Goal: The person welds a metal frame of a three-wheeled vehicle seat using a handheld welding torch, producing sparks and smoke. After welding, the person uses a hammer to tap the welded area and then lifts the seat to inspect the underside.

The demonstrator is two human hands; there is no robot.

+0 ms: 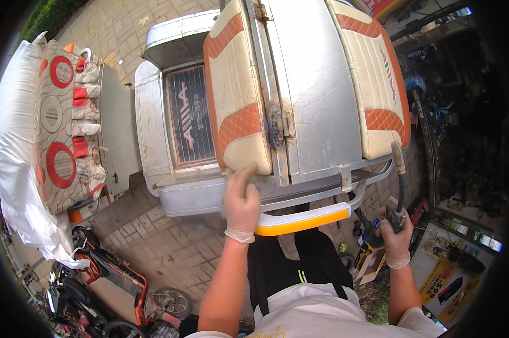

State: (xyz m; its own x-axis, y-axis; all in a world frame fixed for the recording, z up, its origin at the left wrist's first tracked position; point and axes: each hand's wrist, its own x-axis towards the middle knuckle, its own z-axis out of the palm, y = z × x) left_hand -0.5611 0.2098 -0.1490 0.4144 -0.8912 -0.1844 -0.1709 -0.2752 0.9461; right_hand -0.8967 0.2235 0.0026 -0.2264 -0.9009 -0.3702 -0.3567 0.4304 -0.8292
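My left hand (242, 198), in a thin translucent glove, is at the lower corner of a cream-and-orange padded seat (236, 101). Its fingers close over the seat's edge. Beside the seat, a rusty hinge (277, 127) runs along a silver metal panel (322, 84) of a small vehicle. My right hand (396, 239), gloved too, grips a dark hand tool (398, 216). A black curved neck rises from the tool to a brownish, worn cylindrical end (398, 158) near a second cream-and-orange seat (372, 84). My palm hides part of the tool, so its exact kind is unclear.
A metal rail with a yellow-and-white padded bar (305, 219) crosses in front of my legs. Left stand a patterned cushion (57, 124) and white covering (15, 124). Scooter parts (113, 270) and a wheel (172, 301) are lower left; cluttered shelves (463, 112) are right.
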